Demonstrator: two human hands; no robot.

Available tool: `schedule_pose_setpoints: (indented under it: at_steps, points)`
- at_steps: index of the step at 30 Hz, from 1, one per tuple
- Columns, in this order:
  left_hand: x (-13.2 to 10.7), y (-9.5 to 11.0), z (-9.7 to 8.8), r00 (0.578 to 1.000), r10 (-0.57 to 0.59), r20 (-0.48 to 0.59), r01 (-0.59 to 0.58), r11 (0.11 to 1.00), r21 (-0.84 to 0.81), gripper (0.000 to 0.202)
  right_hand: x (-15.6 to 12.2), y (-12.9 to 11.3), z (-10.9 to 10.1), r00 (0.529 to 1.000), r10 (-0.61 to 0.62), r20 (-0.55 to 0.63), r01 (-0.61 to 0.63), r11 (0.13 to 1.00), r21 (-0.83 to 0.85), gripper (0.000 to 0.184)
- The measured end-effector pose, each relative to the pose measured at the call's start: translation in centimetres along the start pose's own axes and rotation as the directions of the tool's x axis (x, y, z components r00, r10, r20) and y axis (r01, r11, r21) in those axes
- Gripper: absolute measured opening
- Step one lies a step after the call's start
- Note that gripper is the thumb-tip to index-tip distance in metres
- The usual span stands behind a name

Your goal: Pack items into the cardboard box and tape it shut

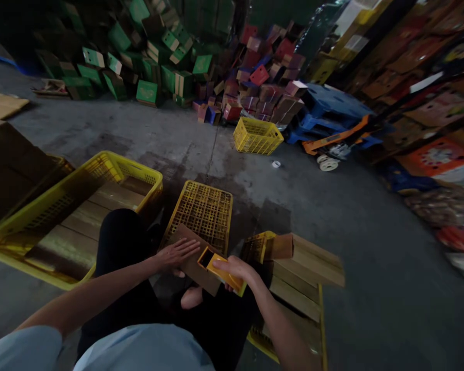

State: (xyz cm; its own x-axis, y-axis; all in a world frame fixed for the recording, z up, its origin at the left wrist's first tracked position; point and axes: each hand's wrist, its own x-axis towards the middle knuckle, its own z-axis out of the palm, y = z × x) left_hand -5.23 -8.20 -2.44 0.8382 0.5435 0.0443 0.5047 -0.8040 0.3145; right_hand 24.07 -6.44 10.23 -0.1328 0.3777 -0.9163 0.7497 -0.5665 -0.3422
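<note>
My left hand lies flat with its fingers stretched out on a flat brown cardboard piece. My right hand is wrapped round a boxy yellow-orange tool, whose exact kind I cannot make out. The tool's dark, open-looking end points left towards my left fingers, over the cardboard. Beneath and beyond the cardboard lies a yellow lattice crate, its grid side up, between my knees.
A large yellow crate of flat cartons stands left. Another crate with folded cartons stands right. Ahead are a small yellow crate, a white roll, a pallet jack, blue pallets and heaped green boxes.
</note>
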Motion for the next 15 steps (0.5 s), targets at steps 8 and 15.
schedule_pose_setpoints:
  at_steps: [8, 15]
  points:
    - [0.6, -0.7, 0.9, 0.997, 0.066, -0.031, -0.067, 0.997, -0.042, 0.101, -0.8, 0.5, 0.1, 0.999, -0.036, 0.016, 0.037, 0.998, -0.047, 0.052]
    - [0.6, -1.2, 2.0, 0.995, 0.088, -0.044, -0.092, 0.991, -0.096, 0.104, -3.8, 3.4, -1.0, 0.999, -0.016, 0.031, 0.017, 1.0, -0.023, 0.051]
